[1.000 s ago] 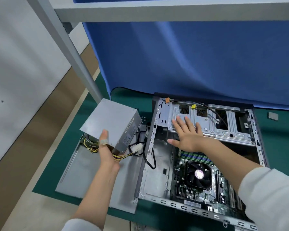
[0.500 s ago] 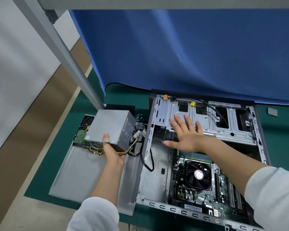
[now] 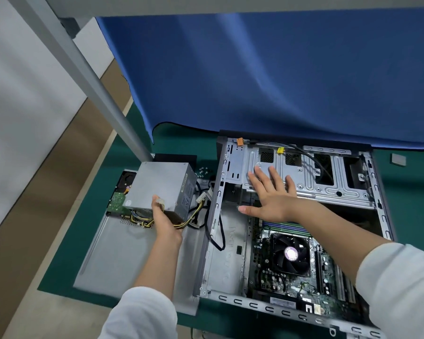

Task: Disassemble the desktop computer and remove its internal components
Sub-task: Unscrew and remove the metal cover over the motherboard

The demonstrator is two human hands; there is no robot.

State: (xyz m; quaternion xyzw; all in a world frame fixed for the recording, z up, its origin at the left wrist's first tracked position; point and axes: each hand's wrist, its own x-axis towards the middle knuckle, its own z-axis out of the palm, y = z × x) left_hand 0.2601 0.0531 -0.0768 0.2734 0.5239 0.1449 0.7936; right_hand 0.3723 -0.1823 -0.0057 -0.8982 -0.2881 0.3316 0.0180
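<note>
Left hand (image 3: 165, 217) grips the boxy grey metal power supply (image 3: 160, 192) (apparently being set down outside); right hand (image 3: 269, 194), fingers flat, steadies the open steel computer case (image 3: 230, 241). Next, probably release.

An electronics workbench: green mat (image 3: 406, 192), blue curtain (image 3: 255, 77), opened computer case (image 3: 230, 241) lying flat.

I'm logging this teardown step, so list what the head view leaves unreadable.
- Hard drive: mostly hidden behind the power supply.
- Left hand fingers: under the supply, grip unseen.
- Supply label: too small to read.
- Case bottom-right corner: covered by the sleeve, cut by the frame edge.
</note>
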